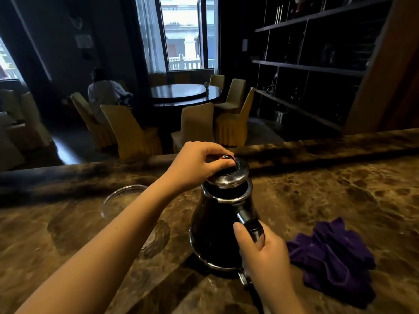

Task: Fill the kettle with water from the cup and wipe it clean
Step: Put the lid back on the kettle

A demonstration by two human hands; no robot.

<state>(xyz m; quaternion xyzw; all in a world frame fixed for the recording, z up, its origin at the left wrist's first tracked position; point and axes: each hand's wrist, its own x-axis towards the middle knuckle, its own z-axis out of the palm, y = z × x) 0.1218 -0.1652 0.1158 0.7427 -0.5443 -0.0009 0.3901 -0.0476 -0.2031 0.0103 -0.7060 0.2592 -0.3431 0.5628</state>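
Kettle point(213, 225) mid-counter point(340, 184) — cloth point(335, 257) right, cup point(127, 200) left.

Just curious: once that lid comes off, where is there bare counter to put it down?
Bare counter lies right of the kettle, behind the purple cloth. The near left corner, under the forearm, is free too. Between the glass cup and kettle it's crowded.

The left hand point(199, 164) grips the lid point(229, 175) atop a kettle point(217, 225) on the counter point(340, 189). The right hand point(265, 252) holds its handle point(251, 225).
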